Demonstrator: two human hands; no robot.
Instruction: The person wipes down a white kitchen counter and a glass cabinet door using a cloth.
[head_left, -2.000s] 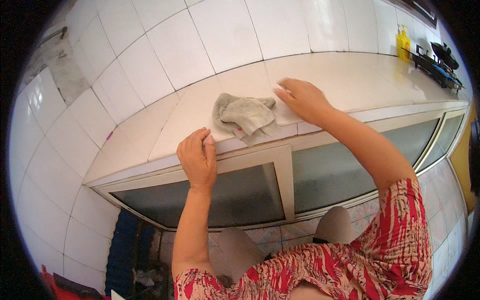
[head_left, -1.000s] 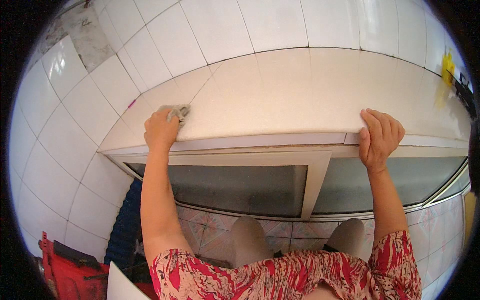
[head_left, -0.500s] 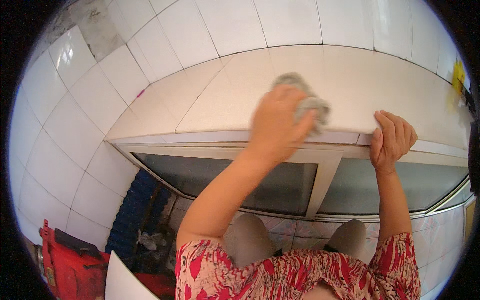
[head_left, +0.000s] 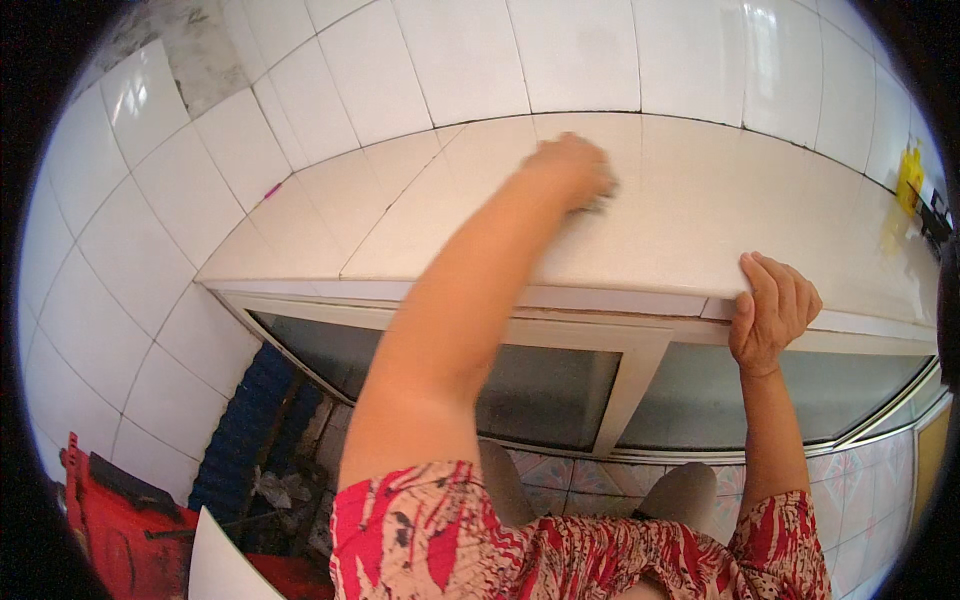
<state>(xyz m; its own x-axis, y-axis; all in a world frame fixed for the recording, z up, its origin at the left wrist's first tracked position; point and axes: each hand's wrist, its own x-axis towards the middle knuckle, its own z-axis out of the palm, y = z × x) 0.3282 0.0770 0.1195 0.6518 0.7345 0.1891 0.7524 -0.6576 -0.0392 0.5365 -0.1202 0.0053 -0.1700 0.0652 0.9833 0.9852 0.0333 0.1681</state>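
Note:
My left hand (head_left: pixel 572 168) is closed over a grey cloth (head_left: pixel 598 205) and presses it onto the cream countertop (head_left: pixel 690 200), toward the back. Only a bit of the cloth shows under the hand, and motion smears it. On the front edge of the countertop, further right, rests my right hand (head_left: pixel 775 310), its fingers lying over the top and its thumb beside the edge. It holds no loose thing.
White wall tiles (head_left: pixel 580 60) border the countertop at the back and left. Below are framed glass cabinet doors (head_left: pixel 550 390). A yellow bottle (head_left: pixel 910 175) and a dark object stand at the far right. Low on the left is a red machine (head_left: pixel 120 520).
My left hand has carried the cloth away from the front edge toward the back wall, and the arm is stretched further. My right hand stays on the edge. The view has shifted slightly.

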